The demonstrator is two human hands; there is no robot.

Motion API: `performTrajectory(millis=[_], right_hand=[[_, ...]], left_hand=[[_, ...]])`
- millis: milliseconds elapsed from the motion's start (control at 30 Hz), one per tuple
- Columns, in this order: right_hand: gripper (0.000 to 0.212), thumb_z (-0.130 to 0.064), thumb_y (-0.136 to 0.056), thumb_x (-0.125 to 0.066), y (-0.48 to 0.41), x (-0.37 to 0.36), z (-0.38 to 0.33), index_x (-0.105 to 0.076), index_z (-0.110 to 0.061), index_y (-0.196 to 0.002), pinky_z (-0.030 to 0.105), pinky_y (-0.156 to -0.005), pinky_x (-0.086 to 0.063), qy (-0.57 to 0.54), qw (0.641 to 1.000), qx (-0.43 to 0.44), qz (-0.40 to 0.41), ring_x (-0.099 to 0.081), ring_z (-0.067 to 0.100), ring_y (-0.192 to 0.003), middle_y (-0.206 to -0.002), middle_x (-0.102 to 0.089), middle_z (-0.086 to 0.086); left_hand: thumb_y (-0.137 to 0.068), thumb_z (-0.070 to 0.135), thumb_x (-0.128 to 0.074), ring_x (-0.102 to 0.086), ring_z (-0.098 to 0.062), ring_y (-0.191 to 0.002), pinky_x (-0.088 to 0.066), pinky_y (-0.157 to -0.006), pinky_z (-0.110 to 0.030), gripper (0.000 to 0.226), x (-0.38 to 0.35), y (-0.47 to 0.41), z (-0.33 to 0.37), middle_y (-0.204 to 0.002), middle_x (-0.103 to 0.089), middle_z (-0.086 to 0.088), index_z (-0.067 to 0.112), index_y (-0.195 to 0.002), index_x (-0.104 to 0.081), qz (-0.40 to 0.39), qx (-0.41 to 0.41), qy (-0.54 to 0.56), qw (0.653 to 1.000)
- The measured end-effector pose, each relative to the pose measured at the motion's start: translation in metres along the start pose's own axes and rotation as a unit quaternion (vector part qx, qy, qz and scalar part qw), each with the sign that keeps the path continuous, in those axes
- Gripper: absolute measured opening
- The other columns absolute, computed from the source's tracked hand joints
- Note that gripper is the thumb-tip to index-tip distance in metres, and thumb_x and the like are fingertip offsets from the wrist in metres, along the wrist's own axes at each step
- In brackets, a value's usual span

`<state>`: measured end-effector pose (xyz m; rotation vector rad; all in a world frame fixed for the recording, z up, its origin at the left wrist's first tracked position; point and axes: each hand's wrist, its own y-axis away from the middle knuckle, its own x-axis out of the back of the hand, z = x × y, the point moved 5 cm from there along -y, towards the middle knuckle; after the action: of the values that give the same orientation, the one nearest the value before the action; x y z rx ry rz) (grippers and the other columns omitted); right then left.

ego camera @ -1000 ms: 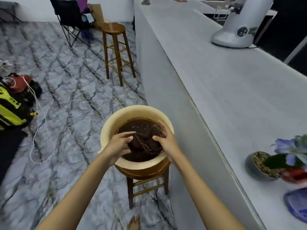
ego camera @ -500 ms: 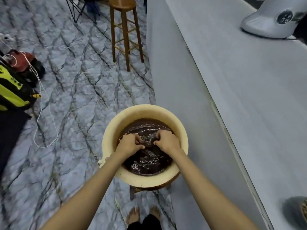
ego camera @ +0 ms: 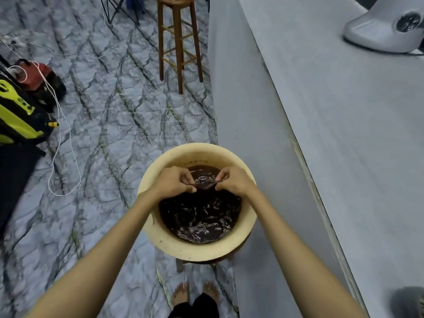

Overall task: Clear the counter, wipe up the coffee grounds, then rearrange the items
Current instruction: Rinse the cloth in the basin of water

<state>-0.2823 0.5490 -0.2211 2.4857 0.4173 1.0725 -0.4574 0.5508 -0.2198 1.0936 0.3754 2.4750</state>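
Both hands worked inside the cream basin (ego camera: 160,239), which sat on a stool just beside the counter (ego camera: 344,134). The left hand (ego camera: 171,183) and right hand (ego camera: 234,182) each had fingers pinched together on an end of a dark wet cloth (ego camera: 205,184), stretched between them just above the brown water (ego camera: 199,216). The step looked like rinsing the wiping cloth — grounds already off the counter near the basin, apparently. Next it likely needed wringing out over the basin, so it would not drip.
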Motion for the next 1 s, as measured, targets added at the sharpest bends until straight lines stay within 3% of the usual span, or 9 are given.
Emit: performTrajectory(millis=[100,200,300,400,533,667,767,867,1000], right_hand=[[0.019,-0.012,-0.069,-0.074,0.008,0.019,-0.005,-0.061,-0.026,-0.07,0.032,-0.076,-0.048,-0.026,0.999,0.026,0.027,-0.054,0.012,-0.073,-0.07,-0.058,-0.006],[0.023,-0.014,-0.067,-0.075,0.018,0.02,-0.007,-0.057,-0.029,-0.067,0.035,-0.079,-0.048,-0.001,0.998,0.051,0.038,-0.057,0.013,-0.076,-0.072,-0.059,-0.009],[0.021,-0.014,-0.07,-0.072,0.029,0.003,-0.006,-0.055,-0.026,-0.075,0.033,-0.071,-0.046,0.08,0.994,0.075,0.018,-0.056,0.014,-0.079,-0.075,-0.055,-0.013],[0.018,-0.014,-0.076,-0.065,0.039,-0.024,0.001,-0.053,-0.027,-0.08,0.03,-0.062,-0.041,0.158,0.983,0.089,-0.006,-0.056,0.017,-0.083,-0.085,-0.055,-0.007],[0.014,-0.019,-0.082,-0.06,0.043,-0.049,0.009,-0.06,-0.024,-0.096,0.028,-0.061,-0.036,0.227,0.969,0.094,-0.037,-0.054,0.017,-0.088,-0.093,-0.053,-0.005],[0.023,-0.03,-0.084,-0.061,0.043,-0.054,0.008,-0.061,-0.015,-0.102,0.039,-0.082,-0.043,0.282,0.954,0.104,-0.01,-0.047,0.025,-0.111,-0.117,-0.049,0.006],[0.031,-0.031,-0.083,-0.061,0.04,-0.06,0.004,-0.059,-0.012,-0.108,0.044,-0.096,-0.038,0.328,0.938,0.111,-0.002,-0.039,0.028,-0.121,-0.129,-0.043,0.01],[0.029,-0.024,-0.083,-0.061,0.035,-0.064,0.003,-0.058,-0.01,-0.109,0.046,-0.098,-0.037,0.339,0.934,0.104,-0.038,-0.04,0.03,-0.123,-0.131,-0.044,0.011],[0.041,-0.013,-0.087,-0.049,0.028,-0.057,0.001,-0.047,-0.009,-0.127,0.046,-0.1,-0.036,0.27,0.959,0.088,-0.001,-0.045,0.032,-0.123,-0.131,-0.051,0.013]], left_hand=[[-0.068,0.021,-0.078,-0.06,-0.013,-0.078,-0.041,-0.067,-0.019,0.019,0.018,0.013,0.014,-0.081,-0.068,0.0,0.029,-0.069,-0.06,0.054,-0.051,-0.008,0.997],[-0.07,0.02,-0.076,-0.061,-0.011,-0.079,-0.044,-0.071,-0.022,0.015,0.021,0.028,0.02,-0.081,-0.067,0.005,0.023,-0.078,-0.065,0.073,-0.091,-0.045,0.992],[-0.072,0.018,-0.073,-0.062,-0.014,-0.086,-0.05,-0.078,-0.034,0.015,0.003,0.038,0.012,-0.089,-0.069,0.003,0.02,-0.084,-0.064,0.049,-0.108,-0.124,0.985],[-0.078,0.017,-0.065,-0.058,-0.017,-0.094,-0.048,-0.078,-0.033,0.019,-0.026,0.047,-0.002,-0.102,-0.064,0.001,0.022,-0.095,-0.06,-0.014,-0.092,-0.21,0.973],[-0.083,0.01,-0.052,-0.057,-0.023,-0.103,-0.048,-0.079,-0.035,0.04,-0.046,0.05,-0.011,-0.116,-0.054,-0.003,0.019,-0.121,-0.051,-0.068,-0.068,-0.295,0.951],[-0.088,0.017,-0.05,-0.049,-0.028,-0.112,-0.049,-0.085,-0.038,0.036,-0.058,0.049,-0.01,-0.123,-0.044,-0.012,0.011,-0.123,-0.047,-0.06,-0.068,-0.36,0.929],[-0.086,0.016,-0.055,-0.044,-0.03,-0.119,-0.049,-0.087,-0.04,0.042,-0.062,0.046,-0.012,-0.133,-0.037,-0.014,0.01,-0.125,-0.041,-0.064,-0.03,-0.369,0.927],[-0.086,0.006,-0.046,-0.056,-0.03,-0.108,-0.051,-0.08,-0.041,0.033,-0.056,0.039,-0.007,-0.121,-0.054,-0.012,0.012,-0.119,-0.047,-0.029,-0.035,-0.36,0.932],[-0.091,0.019,-0.044,-0.062,-0.032,-0.098,-0.051,-0.078,-0.041,0.027,-0.044,0.032,-0.008,-0.108,-0.064,-0.012,0.018,-0.116,-0.052,-0.006,-0.042,-0.307,0.951]])
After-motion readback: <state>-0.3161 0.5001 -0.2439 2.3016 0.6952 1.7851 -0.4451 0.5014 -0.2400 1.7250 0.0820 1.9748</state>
